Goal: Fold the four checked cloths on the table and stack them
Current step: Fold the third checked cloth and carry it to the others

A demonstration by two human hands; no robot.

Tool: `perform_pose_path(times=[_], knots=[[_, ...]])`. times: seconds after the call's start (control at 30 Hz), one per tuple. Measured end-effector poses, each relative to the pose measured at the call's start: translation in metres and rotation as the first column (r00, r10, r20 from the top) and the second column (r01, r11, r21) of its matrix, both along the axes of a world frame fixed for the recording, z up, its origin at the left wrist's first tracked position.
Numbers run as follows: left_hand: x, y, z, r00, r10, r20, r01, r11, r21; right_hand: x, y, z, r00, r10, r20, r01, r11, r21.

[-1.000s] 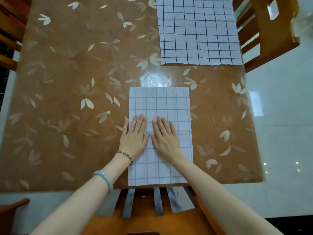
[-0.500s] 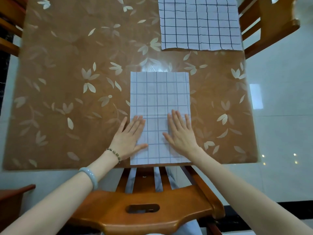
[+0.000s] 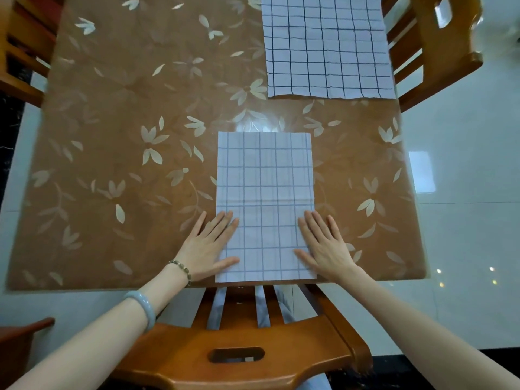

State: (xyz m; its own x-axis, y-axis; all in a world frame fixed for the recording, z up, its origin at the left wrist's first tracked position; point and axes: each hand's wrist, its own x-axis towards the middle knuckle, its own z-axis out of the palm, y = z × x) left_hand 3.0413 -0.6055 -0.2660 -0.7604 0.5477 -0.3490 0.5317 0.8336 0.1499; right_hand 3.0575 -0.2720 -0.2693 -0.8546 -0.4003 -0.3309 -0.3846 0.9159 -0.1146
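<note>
A white checked cloth (image 3: pixel 264 178), folded into a tall rectangle, lies flat at the near edge of the brown flower-patterned table (image 3: pixel 118 153). My left hand (image 3: pixel 209 246) presses flat on its lower left edge, fingers straight, partly on the table. My right hand (image 3: pixel 323 246) presses flat on its lower right edge in the same way. A pile of unfolded checked cloth (image 3: pixel 326 46) lies spread at the far right of the table, cut off by the top of the view.
A wooden chair (image 3: pixel 239 347) stands pushed in right below me, its back under my arms. Another wooden chair (image 3: pixel 433 43) stands at the far right, and one more chair (image 3: pixel 19 52) at the far left. White tiled floor surrounds the table.
My hands have slid apart from the middle of the folded cloth to its left and right edges, staying flat. The view has tipped down, showing more of the near chair.
</note>
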Motion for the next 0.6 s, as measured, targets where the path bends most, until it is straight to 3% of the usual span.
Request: perform_pose_path(times=[0.07, 0.13, 0.23, 0.33, 0.47, 0.6], knots=[[-0.010, 0.000, 0.005, 0.998, 0.053, -0.019, -0.052, 0.996, 0.066, -0.008, 0.003, 0.010, 0.997, -0.057, -0.048, 0.050, 0.990, -0.133], [-0.031, 0.004, 0.013, 0.983, 0.174, -0.052, -0.165, 0.975, 0.151, -0.028, -0.006, 0.024, 0.967, -0.232, -0.106, 0.181, 0.917, -0.356], [-0.073, 0.010, 0.024, 0.904, 0.420, -0.080, -0.390, 0.886, 0.251, -0.077, -0.023, 0.042, 0.832, -0.555, 0.027, 0.458, 0.658, -0.597], [-0.118, 0.022, 0.036, 0.777, 0.629, 0.007, -0.588, 0.722, 0.364, -0.130, -0.031, 0.053, 0.706, -0.676, 0.212, 0.623, 0.450, -0.640], [-0.168, 0.038, 0.042, 0.624, 0.753, 0.209, -0.757, 0.515, 0.402, -0.180, -0.030, 0.047, 0.676, -0.691, 0.255, 0.687, 0.466, -0.558], [-0.195, 0.047, 0.037, 0.605, 0.772, 0.198, -0.781, 0.525, 0.338, -0.195, -0.029, 0.035, 0.706, -0.652, 0.277, 0.689, 0.541, -0.483]])
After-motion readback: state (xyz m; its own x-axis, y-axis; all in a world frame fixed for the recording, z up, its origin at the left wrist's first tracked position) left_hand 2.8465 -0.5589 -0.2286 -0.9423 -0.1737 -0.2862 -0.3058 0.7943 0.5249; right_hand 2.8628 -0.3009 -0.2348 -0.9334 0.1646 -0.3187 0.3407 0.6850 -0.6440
